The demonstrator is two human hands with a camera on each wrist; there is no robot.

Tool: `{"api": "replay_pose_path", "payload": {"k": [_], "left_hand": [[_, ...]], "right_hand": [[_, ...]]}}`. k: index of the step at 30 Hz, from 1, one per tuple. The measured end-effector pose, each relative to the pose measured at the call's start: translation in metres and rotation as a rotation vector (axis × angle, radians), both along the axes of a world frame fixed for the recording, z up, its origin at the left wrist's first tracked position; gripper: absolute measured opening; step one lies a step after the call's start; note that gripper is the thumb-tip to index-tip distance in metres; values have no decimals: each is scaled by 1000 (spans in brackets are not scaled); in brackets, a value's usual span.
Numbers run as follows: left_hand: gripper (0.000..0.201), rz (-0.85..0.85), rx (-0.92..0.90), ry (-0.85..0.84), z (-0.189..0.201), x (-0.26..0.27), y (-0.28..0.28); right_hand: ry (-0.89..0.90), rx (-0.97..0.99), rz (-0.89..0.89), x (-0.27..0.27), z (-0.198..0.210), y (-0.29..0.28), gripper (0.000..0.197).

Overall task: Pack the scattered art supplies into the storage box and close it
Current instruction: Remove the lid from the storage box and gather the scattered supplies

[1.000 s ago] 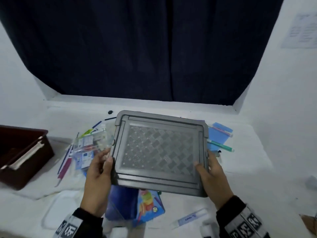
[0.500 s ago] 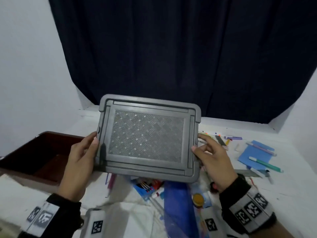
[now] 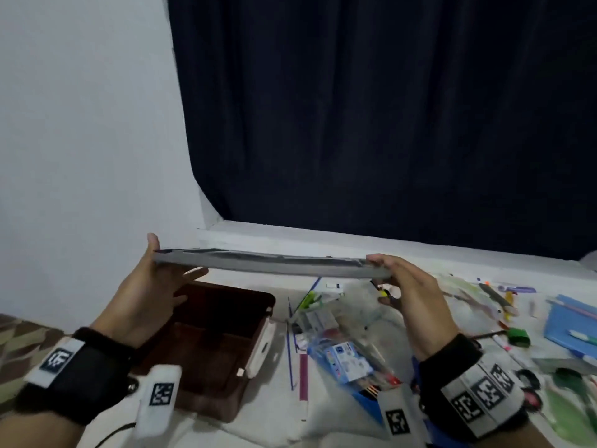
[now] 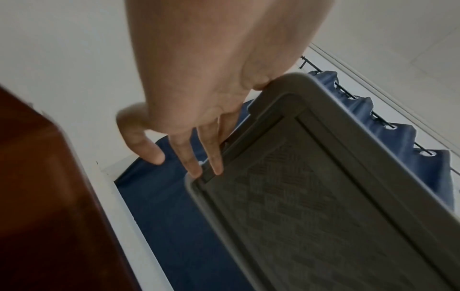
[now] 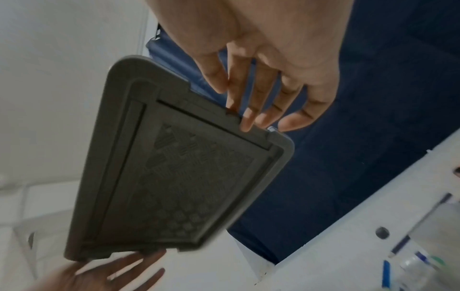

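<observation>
Both hands hold a grey plastic lid point(image 3: 268, 265) level and edge-on above the table. My left hand point(image 3: 155, 279) grips its left end, thumb on top and fingers spread beneath. My right hand point(image 3: 400, 286) pinches the right end. The lid's left part hangs over the open brown storage box point(image 3: 210, 344), which looks empty. In the left wrist view the lid's patterned face point(image 4: 311, 187) meets my fingers point(image 4: 189, 157). The right wrist view shows the lid point(image 5: 179, 177) from below. Scattered supplies lie right of the box: a blue pen pack point(image 3: 349, 360) and a pink ruler point(image 3: 303, 376).
A blue sheet point(image 3: 568, 321), a green item point(image 3: 518, 337), markers and scissors point(image 3: 529, 383) litter the white table at the right. A dark curtain point(image 3: 387, 124) hangs behind and a white wall point(image 3: 80, 124) stands at the left. A patterned surface point(image 3: 19, 337) shows at far left.
The lid has tipped from facing me to lying flat and edge-on, and has moved left over the brown box. Both hands keep hold of its ends.
</observation>
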State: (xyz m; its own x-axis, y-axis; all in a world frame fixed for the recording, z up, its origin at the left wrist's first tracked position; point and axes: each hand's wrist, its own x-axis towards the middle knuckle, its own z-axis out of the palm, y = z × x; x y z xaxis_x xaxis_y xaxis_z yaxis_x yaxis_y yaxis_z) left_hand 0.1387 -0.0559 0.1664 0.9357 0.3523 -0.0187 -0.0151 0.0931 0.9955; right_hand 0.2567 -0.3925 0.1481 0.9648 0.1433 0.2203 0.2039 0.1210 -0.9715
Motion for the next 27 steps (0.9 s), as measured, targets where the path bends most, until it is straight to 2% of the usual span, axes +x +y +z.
{"api": "replay_pose_path", "payload": {"k": [2, 4, 6, 7, 8, 10, 11, 14, 16, 18, 20, 24, 27], "left_hand": [[79, -33, -59, -17, 4, 6, 22], [61, -25, -95, -52, 6, 14, 42], [43, 2, -51, -82, 10, 23, 62], [40, -7, -16, -88, 12, 28, 73], [48, -36, 22, -92, 12, 33, 85], [82, -88, 106, -80, 11, 45, 108], [88, -97, 160, -73, 11, 51, 118], [67, -56, 325, -65, 12, 72, 138], [70, -43, 397, -51, 13, 84, 143], [65, -33, 429, -45, 16, 94, 143], [61, -32, 427, -62, 17, 102, 143], [58, -42, 316, -105, 11, 113, 156], [49, -80, 340, -83, 0, 116, 169]], "right_hand": [[-81, -57, -19, 5, 3, 18, 25], [-154, -94, -20, 14, 4, 35, 24], [-164, -92, -7, 25, 6, 53, 27], [-149, -73, -1, 32, 7, 61, 27], [-129, -51, 8, 39, 9, 70, 26], [-115, -43, 34, 53, 12, 84, 24], [-132, -58, 46, 60, 12, 91, 22], [-223, -136, 68, 78, 13, 111, 22], [-227, -158, 85, 87, 13, 128, 23], [-193, -151, 91, 95, 12, 145, 15], [-162, -136, 90, 100, 10, 158, 11], [-104, -186, 126, 104, 0, 173, 29], [-28, -289, 202, 102, -14, 180, 33]]}}
